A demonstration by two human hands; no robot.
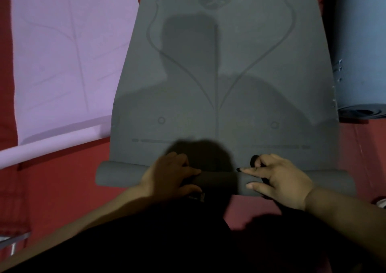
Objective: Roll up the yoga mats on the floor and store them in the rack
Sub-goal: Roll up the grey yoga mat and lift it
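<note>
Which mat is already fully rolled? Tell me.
The blue mat at far right: a complete roll, spiral end showing. The grey mat and purple mat lie mostly flat, rolled only at their near ends.

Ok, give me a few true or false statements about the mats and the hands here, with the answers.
1. The left hand and the right hand both hold the rolled end of the grey mat. True.
2. The grey mat is rolled up all the way. False: only its near end is rolled; most of it lies flat on the floor.
3. The purple mat lies to the left of the grey mat. True.
4. The blue mat on the right is spread out flat. False: it is rolled up, with its spiral end showing.
</note>
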